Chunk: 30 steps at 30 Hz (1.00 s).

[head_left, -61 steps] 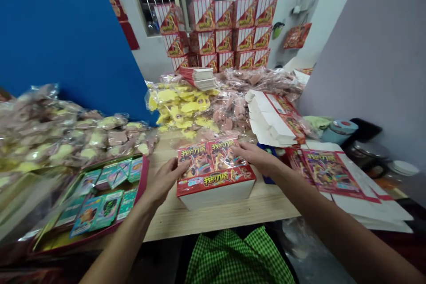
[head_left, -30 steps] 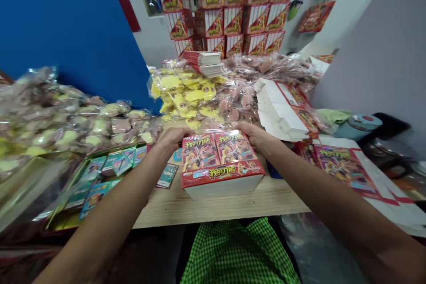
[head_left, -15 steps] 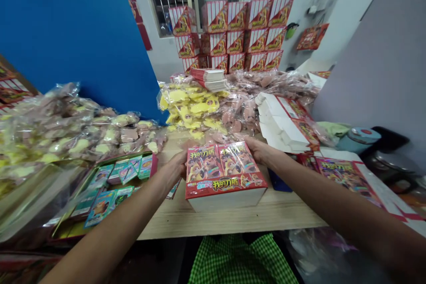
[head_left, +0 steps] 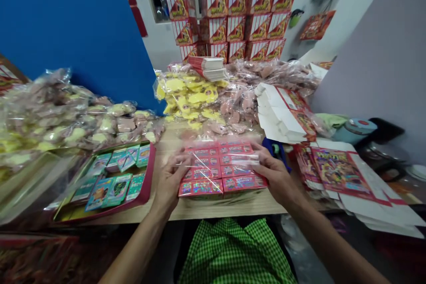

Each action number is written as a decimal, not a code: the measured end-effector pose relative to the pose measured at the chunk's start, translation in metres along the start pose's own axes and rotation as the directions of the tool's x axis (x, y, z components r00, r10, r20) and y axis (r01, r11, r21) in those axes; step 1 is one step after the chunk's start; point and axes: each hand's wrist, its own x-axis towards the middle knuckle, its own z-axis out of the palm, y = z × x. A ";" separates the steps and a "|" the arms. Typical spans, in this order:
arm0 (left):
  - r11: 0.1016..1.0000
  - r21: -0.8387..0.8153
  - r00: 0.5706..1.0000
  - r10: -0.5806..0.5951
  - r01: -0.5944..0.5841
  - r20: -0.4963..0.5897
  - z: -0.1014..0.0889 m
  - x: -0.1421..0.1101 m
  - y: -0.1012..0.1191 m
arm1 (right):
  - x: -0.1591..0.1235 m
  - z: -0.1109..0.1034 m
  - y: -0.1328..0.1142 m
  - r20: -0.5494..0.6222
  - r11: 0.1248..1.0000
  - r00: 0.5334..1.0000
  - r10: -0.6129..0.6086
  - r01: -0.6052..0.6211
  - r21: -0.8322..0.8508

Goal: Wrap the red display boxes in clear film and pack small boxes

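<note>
On the pale wooden table (head_left: 233, 211), just right of the open, maroon-edged metal tin (head_left: 148, 182), lies a neat block of small pink-red printed boxes under glossy clear film (head_left: 201, 173). The left hand (head_left: 169, 179), on the side nearer the tin, clasps the block's left edge, fingers curled and thumb towards the top; the right hand (head_left: 276, 175), farther from the tin, clasps the opposite edge, its fingers by a bright crease in the film. Whether the block is fully down or slightly raised, I cannot tell. Handling it well probably calls for equal, light inward pressure from both palms, enough to hold the rows flush; squeezing harder on one side could skew them or make the middle bulge. Fingertips are best laid flat, since pinching may wrinkle or split the film. Any turn should be slow and level, well away from the tin's rim.
</note>
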 end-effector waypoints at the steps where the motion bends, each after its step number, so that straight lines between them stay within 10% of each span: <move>1: 1.000 0.000 0.999 -0.015 0.015 0.028 -0.002 0.001 -0.001 | -0.003 -0.003 0.000 0.053 1.000 0.998 0.028 -0.029 0.010; 6: 0.996 0.085 0.990 0.014 -0.026 0.138 -0.006 0.021 0.026 | 0.011 -0.015 -0.027 0.280 0.995 0.955 0.101 -0.103 -0.009; 12: 0.986 0.118 0.981 0.093 -0.114 0.172 0.005 0.061 0.054 | 0.052 0.001 -0.044 0.226 0.993 0.968 0.107 -0.093 -0.072; 30: 0.927 0.288 0.898 -0.325 0.240 0.297 0.004 0.116 0.054 | 0.124 0.004 -0.016 0.008 0.910 0.933 0.359 -0.348 -0.227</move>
